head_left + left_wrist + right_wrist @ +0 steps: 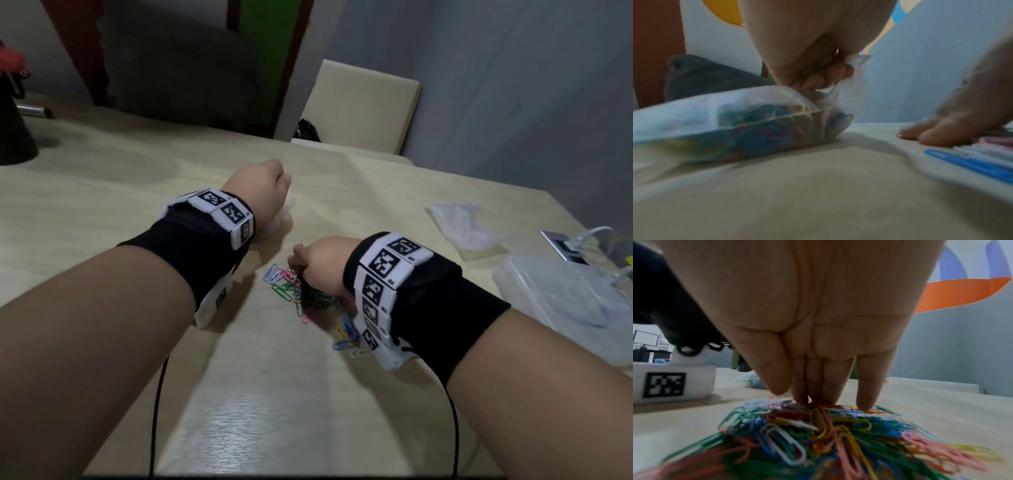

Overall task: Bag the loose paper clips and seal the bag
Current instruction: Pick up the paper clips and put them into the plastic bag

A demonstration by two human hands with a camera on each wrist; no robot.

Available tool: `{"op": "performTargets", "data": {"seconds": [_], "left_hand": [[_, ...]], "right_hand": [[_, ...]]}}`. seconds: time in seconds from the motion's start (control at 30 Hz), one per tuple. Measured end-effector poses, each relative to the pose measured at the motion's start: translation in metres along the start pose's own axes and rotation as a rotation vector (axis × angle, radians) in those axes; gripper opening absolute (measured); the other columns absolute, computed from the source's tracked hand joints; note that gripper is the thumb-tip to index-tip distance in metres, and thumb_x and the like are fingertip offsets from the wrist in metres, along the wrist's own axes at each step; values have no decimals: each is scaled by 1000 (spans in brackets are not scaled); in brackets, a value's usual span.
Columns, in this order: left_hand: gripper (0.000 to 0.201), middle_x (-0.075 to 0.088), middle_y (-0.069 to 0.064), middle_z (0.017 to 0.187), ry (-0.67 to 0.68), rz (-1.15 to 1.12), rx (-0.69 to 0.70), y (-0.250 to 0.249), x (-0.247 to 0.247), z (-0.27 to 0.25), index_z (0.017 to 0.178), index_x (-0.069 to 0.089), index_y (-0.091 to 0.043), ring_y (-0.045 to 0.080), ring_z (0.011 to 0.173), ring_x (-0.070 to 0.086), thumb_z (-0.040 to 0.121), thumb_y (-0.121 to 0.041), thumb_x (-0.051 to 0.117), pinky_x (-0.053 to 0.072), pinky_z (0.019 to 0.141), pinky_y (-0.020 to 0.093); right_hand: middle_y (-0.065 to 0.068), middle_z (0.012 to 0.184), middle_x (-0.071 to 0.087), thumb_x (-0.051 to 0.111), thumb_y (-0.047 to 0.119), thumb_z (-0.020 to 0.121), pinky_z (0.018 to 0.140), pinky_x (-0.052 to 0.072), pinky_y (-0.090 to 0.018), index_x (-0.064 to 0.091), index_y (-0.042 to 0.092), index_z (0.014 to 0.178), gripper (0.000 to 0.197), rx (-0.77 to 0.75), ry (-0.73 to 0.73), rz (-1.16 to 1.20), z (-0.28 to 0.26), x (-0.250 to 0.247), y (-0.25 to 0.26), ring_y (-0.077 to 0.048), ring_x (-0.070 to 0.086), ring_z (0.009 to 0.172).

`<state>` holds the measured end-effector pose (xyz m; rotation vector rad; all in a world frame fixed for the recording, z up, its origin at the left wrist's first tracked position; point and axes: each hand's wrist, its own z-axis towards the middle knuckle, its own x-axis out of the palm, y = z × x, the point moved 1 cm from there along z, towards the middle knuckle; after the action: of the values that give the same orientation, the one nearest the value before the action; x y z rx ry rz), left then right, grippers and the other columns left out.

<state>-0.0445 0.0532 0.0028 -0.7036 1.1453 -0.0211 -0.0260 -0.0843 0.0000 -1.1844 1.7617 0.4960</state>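
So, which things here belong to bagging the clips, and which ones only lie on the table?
For the job: clear plastic bag, partly filled, gripped by the left hand; pile of coloured paper clips, touched by the right hand.
Lying about: crumpled clear bags; clear lidded box; chair.

No readable text (wristband markers point(387, 263) carry only patterns).

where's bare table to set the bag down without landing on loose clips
Bare table lies left of the left hand, up to the black object; also nearer the person than the paper clips. Crowded: those clips under the right hand, and the right edge with spare bags and the clear box.
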Motion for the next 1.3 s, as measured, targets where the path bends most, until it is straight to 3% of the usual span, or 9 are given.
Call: {"op": "performTargets", "data": {"seconds": [0.1, 0.23, 0.33, 0.47, 0.67, 0.8, 1.0, 1.1, 1.3], "left_hand": [[29, 63, 21, 96, 7, -5, 6, -1, -1, -1, 98, 52, -3, 37, 90, 55, 98, -27, 35, 40, 73, 38], [29, 62, 22, 95, 6, -1, 2, -2, -2, -2, 98, 52, -3, 36, 88, 55, 98, -27, 35, 39, 71, 37], [30, 62, 21, 96, 9, 6, 2, -3, -2, -2, 97, 53, -3, 37, 89, 55, 97, -27, 35, 41, 73, 38], [30, 62, 21, 95, 14, 16, 1, -3, -2, -2, 98, 53, -2, 35, 87, 54, 97, -26, 35, 38, 70, 36], [30, 62, 21, 95, 20, 8, -15, -3, -2, -2, 99, 53, -2, 33, 84, 52, 97, -26, 35, 37, 70, 35], [31, 62, 21, 95, 27, 9, -9, -2, -1, -2, 99, 53, -1, 33, 83, 51, 98, -26, 35, 37, 69, 34], [29, 61, 22, 95, 28, 29, -8, -3, -2, -1, 97, 52, -2, 30, 80, 48, 98, -26, 35, 35, 69, 35], [30, 61, 21, 95, 30, 30, -14, -4, -2, -3, 99, 52, -2, 32, 82, 50, 98, -26, 34, 37, 70, 36], [30, 61, 22, 96, 50, 27, -15, -9, -3, -9, 99, 52, -3, 31, 81, 49, 98, -28, 35, 35, 69, 34]], "right_hand": [[-9, 142, 50, 38, 21, 99, 103, 45, -35, 45, 12, 141, 43, -9, 0, 5, -13, 4, -2, -30, 53, 123], [-10, 121, 65, 42, 29, 98, 87, 49, -30, 61, 10, 123, 37, 11, -74, -19, -18, 4, -1, -28, 62, 109], [-11, 116, 65, 48, 34, 95, 86, 52, -32, 64, 11, 118, 36, -19, -199, 19, -16, -1, 7, -28, 63, 104], [-8, 106, 57, 60, 44, 85, 70, 48, -30, 61, 16, 113, 39, -130, -299, 89, -12, -2, 24, -29, 61, 92], [-9, 115, 53, 55, 31, 91, 69, 40, -29, 59, 15, 115, 29, -168, -272, 18, -16, 8, 18, -30, 59, 98], [-10, 115, 54, 55, 32, 91, 82, 48, -33, 61, 15, 116, 31, -82, -206, 37, -31, 12, -3, -31, 59, 102], [-3, 113, 54, 60, 34, 86, 83, 50, -35, 62, 24, 114, 30, -97, -216, 117, -49, 14, 1, -26, 58, 103], [-3, 113, 52, 62, 24, 83, 87, 51, -37, 63, 28, 112, 29, -151, -198, 160, -52, 19, 13, -27, 56, 104], [-2, 113, 57, 62, 22, 84, 91, 51, -37, 69, 27, 102, 20, -44, -171, 151, -61, 25, -15, -26, 59, 105]]}}
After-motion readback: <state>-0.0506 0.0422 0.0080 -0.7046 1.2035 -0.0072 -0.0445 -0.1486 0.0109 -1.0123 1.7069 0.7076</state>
